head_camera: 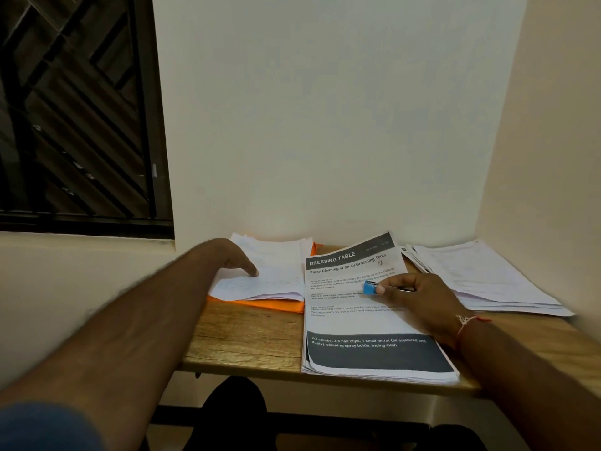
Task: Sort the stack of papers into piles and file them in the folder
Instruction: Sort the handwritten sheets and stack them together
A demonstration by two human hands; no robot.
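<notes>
Light, floppy papers (481,275) are kept in three piles on the surface (247,340).
The left hand (239,260) is pressed flat on sheets (276,265) atop the orange folder (260,303). A blue-capped pen (370,288) is pinched by the right hand (419,297) over the middle stack (357,323), headed "DRESSING TABLE". Sheets are best lifted by a corner.

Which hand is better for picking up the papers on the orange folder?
Left, probably. The left hand rests on those papers atop the orange folder; the right hand grips a blue-tipped tool over the middle stack.
</notes>
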